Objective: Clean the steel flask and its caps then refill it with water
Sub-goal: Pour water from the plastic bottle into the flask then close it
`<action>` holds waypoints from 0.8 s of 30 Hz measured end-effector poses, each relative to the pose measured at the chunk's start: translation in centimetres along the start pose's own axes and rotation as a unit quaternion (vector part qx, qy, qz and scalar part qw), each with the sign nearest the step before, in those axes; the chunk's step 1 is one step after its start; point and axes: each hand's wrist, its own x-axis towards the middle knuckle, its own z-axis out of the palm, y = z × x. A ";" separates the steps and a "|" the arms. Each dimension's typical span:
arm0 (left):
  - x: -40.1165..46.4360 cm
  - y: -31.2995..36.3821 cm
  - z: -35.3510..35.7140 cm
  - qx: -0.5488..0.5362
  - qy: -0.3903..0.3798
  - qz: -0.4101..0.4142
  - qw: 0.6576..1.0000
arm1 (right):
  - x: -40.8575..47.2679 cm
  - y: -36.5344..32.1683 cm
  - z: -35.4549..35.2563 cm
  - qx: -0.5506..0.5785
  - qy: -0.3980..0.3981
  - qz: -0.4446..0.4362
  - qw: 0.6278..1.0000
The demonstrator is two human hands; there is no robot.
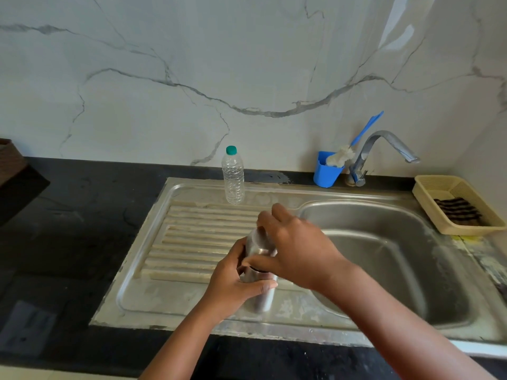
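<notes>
A steel flask stands upright over the ribbed steel drainboard, just left of the sink basin. My left hand grips the flask's body from the left. My right hand reaches over from the right and grips the steel cap on top. A narrow dark gap shows between cap and body. A clear plastic water bottle with a green cap stands at the back of the drainboard.
A steel tap rises behind the basin, its spout pointing right. A blue cup beside it holds a blue-handled brush. A beige basket with a dark cloth sits at the right. Black counter lies to the left.
</notes>
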 end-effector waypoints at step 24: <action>0.1 -0.1 0.1 -0.021 0.002 0.012 1.000 | 0.3 2.1 -1.3 0.119 -0.108 -0.030 0.987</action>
